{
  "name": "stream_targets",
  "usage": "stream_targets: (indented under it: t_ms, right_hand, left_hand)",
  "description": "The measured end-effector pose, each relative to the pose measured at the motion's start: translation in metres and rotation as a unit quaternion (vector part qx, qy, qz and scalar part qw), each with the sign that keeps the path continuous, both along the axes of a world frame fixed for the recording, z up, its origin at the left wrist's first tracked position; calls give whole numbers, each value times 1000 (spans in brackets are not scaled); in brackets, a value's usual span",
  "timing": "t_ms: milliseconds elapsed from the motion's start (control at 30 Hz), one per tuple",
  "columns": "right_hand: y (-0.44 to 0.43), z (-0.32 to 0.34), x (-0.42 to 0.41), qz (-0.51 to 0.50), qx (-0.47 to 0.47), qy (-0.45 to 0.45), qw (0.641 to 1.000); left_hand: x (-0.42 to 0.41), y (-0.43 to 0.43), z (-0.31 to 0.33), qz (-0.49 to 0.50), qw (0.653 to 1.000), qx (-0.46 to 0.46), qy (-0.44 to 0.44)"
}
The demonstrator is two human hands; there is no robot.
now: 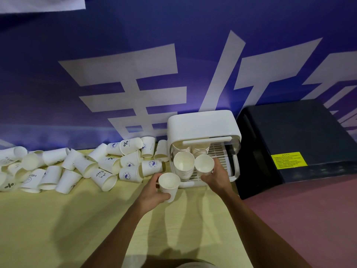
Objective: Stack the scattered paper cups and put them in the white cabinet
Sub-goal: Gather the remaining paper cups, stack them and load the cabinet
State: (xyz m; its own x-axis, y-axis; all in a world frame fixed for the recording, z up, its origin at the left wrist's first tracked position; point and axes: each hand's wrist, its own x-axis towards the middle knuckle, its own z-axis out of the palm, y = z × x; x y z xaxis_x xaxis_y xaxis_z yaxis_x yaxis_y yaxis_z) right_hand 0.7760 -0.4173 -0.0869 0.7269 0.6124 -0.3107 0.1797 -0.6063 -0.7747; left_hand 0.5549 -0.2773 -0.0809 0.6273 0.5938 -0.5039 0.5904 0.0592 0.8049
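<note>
Several white paper cups point(108, 167) lie scattered on their sides across the yellow table point(58, 219), left of the white cabinet point(201, 124). The cabinet's door is raised. Stacks of cups point(200, 151) stand inside at the back, and a taller stack point(184, 165) stands at its front left. My left hand point(154, 192) grips a single upright cup point(169, 185) just in front of the cabinet. My right hand point(216, 176) holds another cup or short stack point(204, 165) at the cabinet's opening, beside the tall stack.
A large black box point(297, 142) with a yellow label stands right of the cabinet, on a reddish surface point(309, 219). A blue banner with white characters point(135, 84) hangs behind the table. The cabinet's slatted white tray point(222, 153) shows on its right side.
</note>
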Motion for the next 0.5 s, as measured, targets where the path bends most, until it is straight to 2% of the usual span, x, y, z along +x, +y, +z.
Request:
stream_targets:
  t_ms: [233,500]
  right_hand:
    - [1,-4,-6,-5,12,0,1000]
    - [-3,-4,-5,25,-55,-44,997]
  left_hand:
    - [2,-7,0,-11,1000,8,14]
    - [1,-13,0,-25,1000,3,17]
